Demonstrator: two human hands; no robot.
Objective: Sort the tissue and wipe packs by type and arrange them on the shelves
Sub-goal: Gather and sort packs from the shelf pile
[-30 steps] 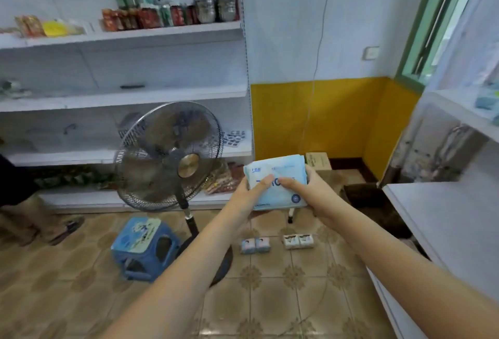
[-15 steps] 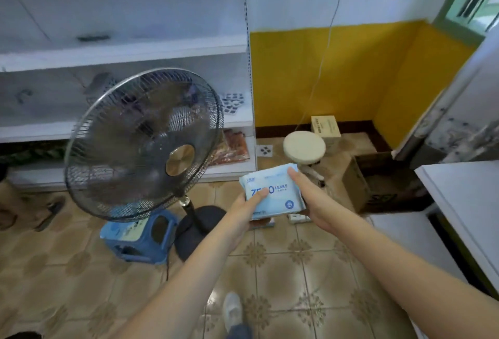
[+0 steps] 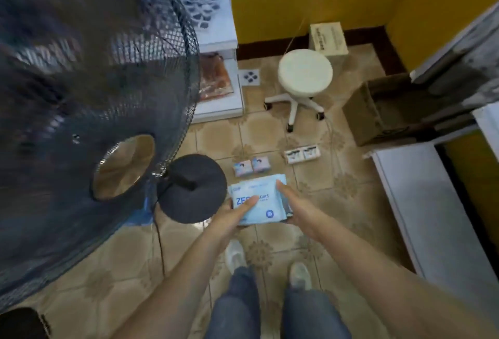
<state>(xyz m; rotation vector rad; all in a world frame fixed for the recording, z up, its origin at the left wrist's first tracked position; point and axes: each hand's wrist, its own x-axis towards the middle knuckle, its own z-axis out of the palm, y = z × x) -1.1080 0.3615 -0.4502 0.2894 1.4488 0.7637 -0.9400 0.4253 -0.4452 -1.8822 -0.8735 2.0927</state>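
Observation:
A light blue wipe pack point(image 3: 266, 207) with blue lettering is held low over the floor between both hands. My left hand point(image 3: 234, 213) grips its left side with the thumb lying across the top. My right hand point(image 3: 293, 202) grips the right edge, fingers underneath. On the tiles just beyond lie two small pink-and-blue tissue packs point(image 3: 251, 166) and a pair of white tissue packs point(image 3: 302, 153). A white shelf point(image 3: 437, 220) runs along the right.
A large standing fan point(image 3: 89, 101) fills the left, its black round base point(image 3: 192, 188) beside my left hand. A white swivel stool point(image 3: 305, 79), an open cardboard box point(image 3: 388, 112) and a small carton point(image 3: 328, 39) stand ahead. White shelving point(image 3: 216, 41) with snack bags is at the left wall.
The view tilted down toward the floor. Both hands lowered the blue pack nearer the small packs on the tiles, keeping the same hold.

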